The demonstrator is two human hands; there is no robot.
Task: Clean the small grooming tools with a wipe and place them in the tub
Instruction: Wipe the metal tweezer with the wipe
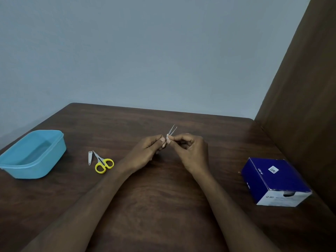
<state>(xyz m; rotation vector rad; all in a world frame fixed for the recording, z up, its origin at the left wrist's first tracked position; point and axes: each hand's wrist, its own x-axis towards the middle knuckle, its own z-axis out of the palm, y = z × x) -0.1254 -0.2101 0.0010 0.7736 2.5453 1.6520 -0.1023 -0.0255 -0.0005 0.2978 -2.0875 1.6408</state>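
Both hands [145,150] pinch slim metal tweezers [172,130] in a white wipe [168,137].

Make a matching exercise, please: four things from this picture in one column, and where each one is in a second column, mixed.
Things:
1. tub
2. scissors
3. tweezers
4. box

Places:
A. held up between both hands
B. far left of the table
C. right side of the table
D. lying beside the nail clipper

Pairs: 1-B, 2-D, 3-A, 4-C
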